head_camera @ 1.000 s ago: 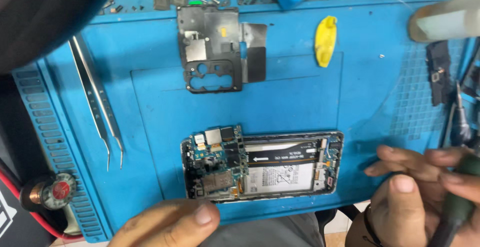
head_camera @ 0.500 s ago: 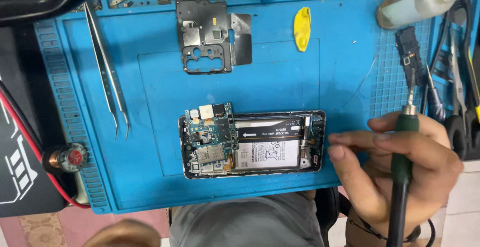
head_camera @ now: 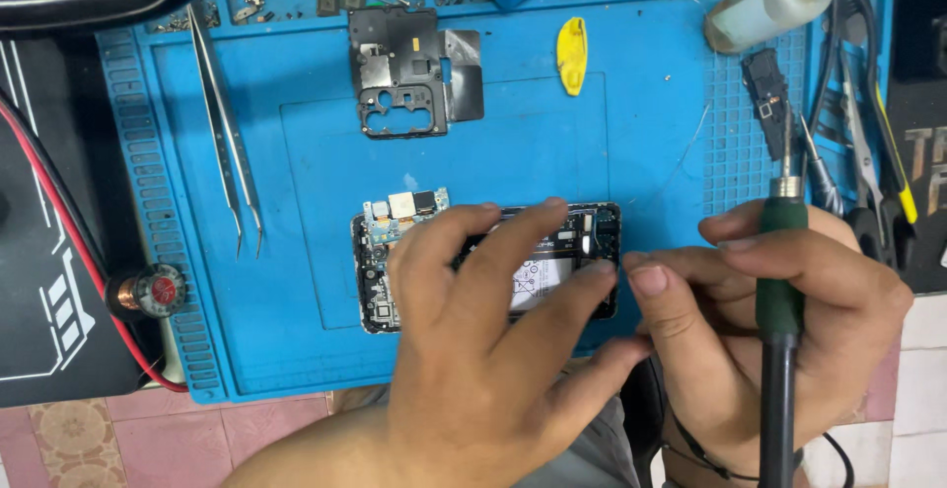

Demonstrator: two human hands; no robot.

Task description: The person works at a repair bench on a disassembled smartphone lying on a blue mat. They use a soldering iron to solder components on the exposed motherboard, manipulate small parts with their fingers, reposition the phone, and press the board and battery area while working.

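- The left hand (head_camera: 483, 350) lies spread on the open phone (head_camera: 395, 261), mid-frame on the blue mat (head_camera: 296, 152).
- The right hand (head_camera: 779, 340), lower right, grips a green iron (head_camera: 782, 281).
- Tweezers (head_camera: 232, 143) lie upper left.

A blue work mat (head_camera: 641, 133) carries everything — an opened phone (head_camera: 395, 261) at centre, 2 tweezers (head_camera: 232, 143) to its left, a dark cover plate (head_camera: 400, 74) and a yellow pick (head_camera: 571, 54) above — a clear bottle (head_camera: 779, 0) at the far corner.
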